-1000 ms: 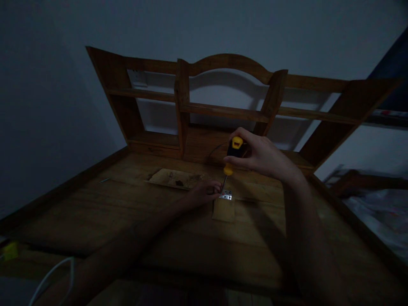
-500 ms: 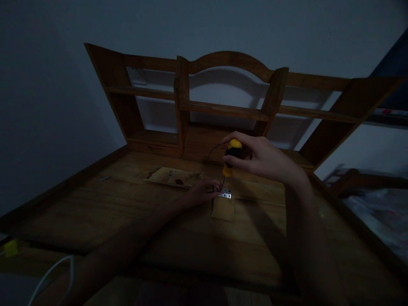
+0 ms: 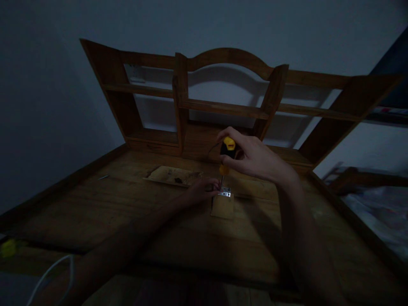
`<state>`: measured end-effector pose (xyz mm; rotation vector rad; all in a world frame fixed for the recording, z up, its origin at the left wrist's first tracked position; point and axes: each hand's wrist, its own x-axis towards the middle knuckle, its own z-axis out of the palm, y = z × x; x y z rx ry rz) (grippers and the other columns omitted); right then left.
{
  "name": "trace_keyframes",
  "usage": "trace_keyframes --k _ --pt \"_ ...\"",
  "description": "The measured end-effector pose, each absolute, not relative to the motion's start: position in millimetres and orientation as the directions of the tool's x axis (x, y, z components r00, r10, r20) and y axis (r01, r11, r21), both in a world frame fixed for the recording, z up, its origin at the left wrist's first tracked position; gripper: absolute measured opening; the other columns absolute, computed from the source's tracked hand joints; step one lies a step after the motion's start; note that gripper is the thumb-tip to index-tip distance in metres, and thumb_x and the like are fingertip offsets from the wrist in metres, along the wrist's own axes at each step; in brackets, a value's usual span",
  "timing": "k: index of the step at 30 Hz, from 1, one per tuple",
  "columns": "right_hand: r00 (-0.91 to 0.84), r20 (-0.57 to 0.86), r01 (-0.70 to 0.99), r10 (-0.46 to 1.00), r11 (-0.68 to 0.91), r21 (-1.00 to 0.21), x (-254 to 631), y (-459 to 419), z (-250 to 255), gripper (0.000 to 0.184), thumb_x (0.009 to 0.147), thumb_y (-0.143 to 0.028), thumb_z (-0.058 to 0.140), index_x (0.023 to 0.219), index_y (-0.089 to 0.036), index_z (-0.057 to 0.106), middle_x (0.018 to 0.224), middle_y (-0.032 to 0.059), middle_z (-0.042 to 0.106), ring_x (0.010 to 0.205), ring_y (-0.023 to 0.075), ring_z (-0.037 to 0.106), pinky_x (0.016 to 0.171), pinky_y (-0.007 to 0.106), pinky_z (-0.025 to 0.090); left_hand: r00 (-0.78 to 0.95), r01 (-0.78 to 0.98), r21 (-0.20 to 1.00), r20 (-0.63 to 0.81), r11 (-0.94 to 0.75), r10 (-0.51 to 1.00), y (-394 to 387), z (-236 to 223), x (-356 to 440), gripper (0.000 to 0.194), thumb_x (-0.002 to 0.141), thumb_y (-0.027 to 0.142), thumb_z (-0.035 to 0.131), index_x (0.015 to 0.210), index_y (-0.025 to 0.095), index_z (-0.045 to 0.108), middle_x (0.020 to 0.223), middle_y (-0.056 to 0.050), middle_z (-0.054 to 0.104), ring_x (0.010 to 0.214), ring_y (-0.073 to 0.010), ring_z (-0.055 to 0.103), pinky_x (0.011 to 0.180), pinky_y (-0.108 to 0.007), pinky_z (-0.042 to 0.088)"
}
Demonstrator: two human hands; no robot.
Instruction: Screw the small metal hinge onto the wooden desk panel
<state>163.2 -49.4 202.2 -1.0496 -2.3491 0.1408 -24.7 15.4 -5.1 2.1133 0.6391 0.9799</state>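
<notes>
My right hand [image 3: 251,155] is wrapped round the yellow and black handle of a screwdriver [image 3: 228,146], which stands nearly upright with its tip down. The tip meets the left end of a small shiny metal hinge [image 3: 225,192]. That hinge lies along the far edge of a small wooden block [image 3: 222,206] on the desk. Beside the tip, the fingers of my left hand [image 3: 204,190] are pinched together at the hinge's left end. What they grip is too small and dark to make out.
Left of the hands, a thin wooden board [image 3: 170,175] with dark bits on it lies on the wooden desk [image 3: 134,212]. A thin metal piece [image 3: 103,177] lies farther left. Wooden shelving [image 3: 223,108] stands along the back, and a white cable [image 3: 52,267] hangs at the lower left.
The screwdriver's handle and my right hand have shifted slightly left, bringing the screwdriver closer to upright. My left hand stays at the hinge. The view has shifted slightly.
</notes>
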Motion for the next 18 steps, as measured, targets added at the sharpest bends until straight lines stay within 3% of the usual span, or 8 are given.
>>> trace_keyframes --k 9,18 --pt "-0.509 0.5 0.675 0.701 0.685 -0.273 165 -44 199 0.018 0.093 -0.04 0.059 0.094 -0.023 0.052 0.079 -0.0013 0.059 0.072 0.0159 0.056 0.066 0.028 0.035 0.611 0.146 0.777 0.416 -0.612 0.673 15 -2 -26 0.017 0.091 0.03 0.072 0.103 0.018 0.074 0.092 -0.003 0.074 0.084 -0.0148 0.067 0.082 -0.027 0.053" --pt "-0.46 0.535 0.715 0.708 0.653 -0.249 164 -40 195 0.03 0.095 -0.052 0.06 0.11 -0.026 0.06 0.085 0.0011 0.064 0.079 0.0199 0.06 0.074 0.03 0.038 0.595 0.168 0.772 0.416 -0.613 0.688 14 -2 -28 0.018 0.089 0.029 0.073 0.104 0.018 0.074 0.093 -0.003 0.074 0.085 -0.0159 0.067 0.082 -0.028 0.053"
